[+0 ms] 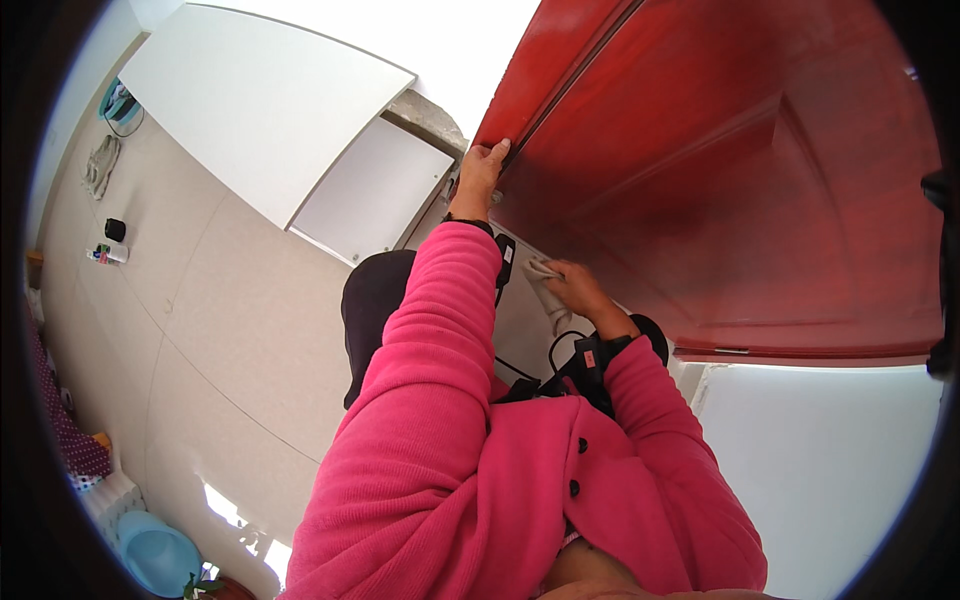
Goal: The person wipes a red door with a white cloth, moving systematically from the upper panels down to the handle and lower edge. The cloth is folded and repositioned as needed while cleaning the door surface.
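Observation:
My left hand (481, 172) grips the narrow red door frame (536, 82) at its lower part. The thumb lies on the front, and the other fingers are mostly hidden. To the right, the large red panelled door (675, 187) stands beside that strip. My right hand (581, 289) is lower down, near the door's bottom edge. It holds a bunched pale cloth (551, 292), part of which hangs below the fingers. Black straps with small box-like devices and cables are on both forearms.
A white panel (262, 97) and a lower white board (371, 191) stand left of the door. On the tiled floor (225, 315) lie a pair of shoes (103, 166), a black roll-like item (115, 229) and small items. A blue basin (157, 551) sits at lower left, near a plant (201, 585).

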### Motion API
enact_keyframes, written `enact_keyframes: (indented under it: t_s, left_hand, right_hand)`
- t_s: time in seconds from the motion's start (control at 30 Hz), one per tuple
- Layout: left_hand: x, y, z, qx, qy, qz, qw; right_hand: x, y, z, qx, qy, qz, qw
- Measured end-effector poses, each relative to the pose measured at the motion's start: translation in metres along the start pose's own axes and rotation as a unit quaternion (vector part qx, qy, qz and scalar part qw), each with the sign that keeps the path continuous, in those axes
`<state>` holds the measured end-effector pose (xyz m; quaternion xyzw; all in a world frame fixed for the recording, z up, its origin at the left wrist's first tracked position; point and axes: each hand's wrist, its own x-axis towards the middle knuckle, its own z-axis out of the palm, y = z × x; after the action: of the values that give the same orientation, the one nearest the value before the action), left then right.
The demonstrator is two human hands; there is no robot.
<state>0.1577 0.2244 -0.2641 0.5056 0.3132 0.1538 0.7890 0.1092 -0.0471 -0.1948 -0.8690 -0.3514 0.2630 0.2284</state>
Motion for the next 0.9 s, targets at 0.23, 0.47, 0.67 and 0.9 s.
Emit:
enact_keyframes:
  t_s: [0.23, 0.47, 0.67, 0.9]
  left_hand:
    - [-0.0054, 0.0053, -0.0022, 0.079, 0.015, 0.049, 0.996]
    - [-0.0046, 0.0074, 0.0001, 0.068, 0.02, 0.042, 0.997]
    - [-0.0012, 0.0059, -0.0033, 0.082, 0.003, 0.045, 0.996]
    - [-0.0041, 0.0079, -0.0016, 0.049, 0.0, 0.021, 0.999]
  right_hand:
    - [-0.0029, -0.0062, -0.0007, 0.018, 0.008, -0.005, 1.0]
    - [-0.0014, -0.001, -0.0004, 0.032, 0.007, -0.001, 0.999]
    - [-0.0005, 0.0006, 0.0024, 0.037, 0.007, -0.002, 0.999]
    - [-0.0043, -0.0076, -0.0022, 0.035, 0.002, 0.013, 0.999]
